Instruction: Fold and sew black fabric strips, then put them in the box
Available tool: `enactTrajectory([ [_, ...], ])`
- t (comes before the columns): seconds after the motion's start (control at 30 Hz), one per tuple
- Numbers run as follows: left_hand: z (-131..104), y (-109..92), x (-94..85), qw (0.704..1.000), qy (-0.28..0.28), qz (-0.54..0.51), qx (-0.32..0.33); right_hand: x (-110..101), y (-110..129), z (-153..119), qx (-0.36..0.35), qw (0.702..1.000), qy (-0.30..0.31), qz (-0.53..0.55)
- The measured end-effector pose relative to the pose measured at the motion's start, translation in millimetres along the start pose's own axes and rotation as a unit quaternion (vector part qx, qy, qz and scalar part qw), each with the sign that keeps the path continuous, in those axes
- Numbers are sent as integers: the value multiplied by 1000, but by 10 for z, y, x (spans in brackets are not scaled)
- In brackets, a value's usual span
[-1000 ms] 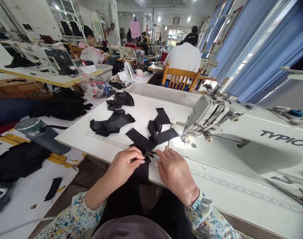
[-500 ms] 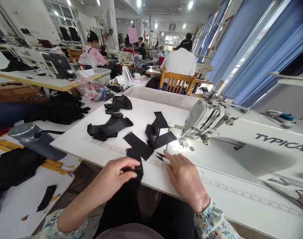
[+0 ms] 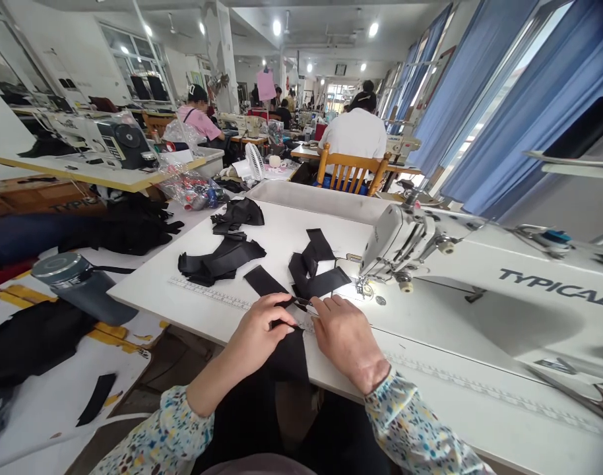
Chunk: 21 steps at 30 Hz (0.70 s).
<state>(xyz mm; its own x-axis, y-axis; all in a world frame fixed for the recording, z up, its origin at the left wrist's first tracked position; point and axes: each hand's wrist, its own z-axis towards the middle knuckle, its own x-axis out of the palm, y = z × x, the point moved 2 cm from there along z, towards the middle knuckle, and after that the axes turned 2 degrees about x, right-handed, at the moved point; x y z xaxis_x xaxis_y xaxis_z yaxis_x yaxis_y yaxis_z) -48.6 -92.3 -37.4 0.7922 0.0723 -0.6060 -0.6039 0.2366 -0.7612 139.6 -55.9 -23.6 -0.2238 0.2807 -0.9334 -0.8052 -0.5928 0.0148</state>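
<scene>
My left hand pinches a black fabric strip at the table's front edge, and part of the strip hangs over that edge. In my right hand is a small pair of thread snips, their blades pointing left to the fabric beside my left fingertips. Whether the blades touch the fabric I cannot tell. Another stretch of black strip lies just beyond my hands, and a folded black strip rests by the needle of the sewing machine.
Two piles of black fabric pieces, a nearer pile and a farther pile, lie on the left of the white table. A ruler tape runs along its front. At left stands a grey-blue tumbler. A wooden chair is ahead.
My right hand has moved left with the snips, bringing them to the fabric. My left hand has shifted right and up, and the strip in it now spreads over the front edge.
</scene>
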Motion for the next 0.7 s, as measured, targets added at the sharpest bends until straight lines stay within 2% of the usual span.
enactTrajectory([
  [0.17,130,90,84,996,-39,66,40,38,58,71,-7,1000,-7,14],
  [0.3,208,154,66,992,-54,91,70,23,24,48,1,1000,-5,21],
  [0.47,94,179,-79,990,-62,102,82,-46,-21,-70,27,999,-4,35],
  [0.7,-92,92,-176,990,-61,98,84,-45,148,-22,1,999,-11,36],
])
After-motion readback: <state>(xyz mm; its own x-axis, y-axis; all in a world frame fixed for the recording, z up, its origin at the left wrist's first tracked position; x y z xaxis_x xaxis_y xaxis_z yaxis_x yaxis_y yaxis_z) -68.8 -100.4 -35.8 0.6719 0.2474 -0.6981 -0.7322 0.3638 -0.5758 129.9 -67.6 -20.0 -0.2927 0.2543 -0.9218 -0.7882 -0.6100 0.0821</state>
